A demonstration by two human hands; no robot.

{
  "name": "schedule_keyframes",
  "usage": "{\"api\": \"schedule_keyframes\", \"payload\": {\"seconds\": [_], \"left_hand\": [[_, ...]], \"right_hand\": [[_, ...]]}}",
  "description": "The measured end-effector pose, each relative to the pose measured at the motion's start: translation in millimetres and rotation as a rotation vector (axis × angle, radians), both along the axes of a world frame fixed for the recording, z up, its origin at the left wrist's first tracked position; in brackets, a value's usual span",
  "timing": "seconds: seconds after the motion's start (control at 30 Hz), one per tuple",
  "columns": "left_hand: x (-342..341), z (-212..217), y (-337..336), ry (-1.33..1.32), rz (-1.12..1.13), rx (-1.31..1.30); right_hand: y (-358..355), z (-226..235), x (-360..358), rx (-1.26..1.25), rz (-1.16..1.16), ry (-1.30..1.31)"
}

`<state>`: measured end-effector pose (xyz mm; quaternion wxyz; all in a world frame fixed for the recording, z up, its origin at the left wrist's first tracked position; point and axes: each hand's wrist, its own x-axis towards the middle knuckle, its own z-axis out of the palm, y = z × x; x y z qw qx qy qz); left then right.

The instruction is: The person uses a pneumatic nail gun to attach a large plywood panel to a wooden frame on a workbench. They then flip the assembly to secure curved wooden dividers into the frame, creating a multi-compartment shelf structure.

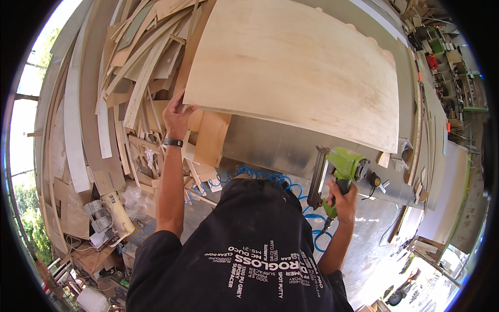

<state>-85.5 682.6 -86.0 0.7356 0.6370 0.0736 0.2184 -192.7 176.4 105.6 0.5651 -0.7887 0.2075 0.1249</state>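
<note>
My right hand is wrapped round the handle of a green and black air nail gun, held up off the bench with its long dark magazine toward my body's middle. A blue coiled air hose hangs near its handle. At the near left corner of a large pale plywood panel, my left hand grips the edge, thumb along the near side; some of its fingers are hidden. The panel lies on the grey metal-looking bench top, and its far edge has several scalloped bumps.
Loose wood strips and offcuts are heaped left of the panel. A small round black and yellow object lies on the bench to the right. An electric motor stands at lower left. Crowded shelves line the far right.
</note>
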Motion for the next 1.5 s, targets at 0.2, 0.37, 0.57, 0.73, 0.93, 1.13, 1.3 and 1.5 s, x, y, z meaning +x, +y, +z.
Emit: {"api": "schedule_keyframes", "payload": {"seconds": [0.2,0.37,0.57,0.73,0.93,1.13,1.3,1.5], "left_hand": [[4,8,-5,-0.028,0.040,0.052],[-5,11,-7,-0.050,0.027,0.222],[-21,2,-8,-0.030,0.015,0.354],[-26,37,-6,-0.012,-0.037,0.796],[11,138,-128,-0.110,-0.184,0.987],[72,91,-344,-0.510,-0.660,1.427],[109,53,-369,-0.503,-0.827,1.443],[108,46,-368,-0.606,-0.767,1.541]], "right_hand": [[2,5,7,-0.053,0.078,0.015],[-1,15,8,-0.073,0.078,-0.003],[-47,19,6,-0.113,-0.067,-0.012],[-99,30,33,-0.184,-0.201,0.017],[-151,35,58,-0.150,-0.283,0.011],[-159,48,82,-0.223,-0.190,-0.031],[-157,61,80,-0.207,-0.231,-0.001],[-170,58,74,-0.260,-0.195,0.059]]}}
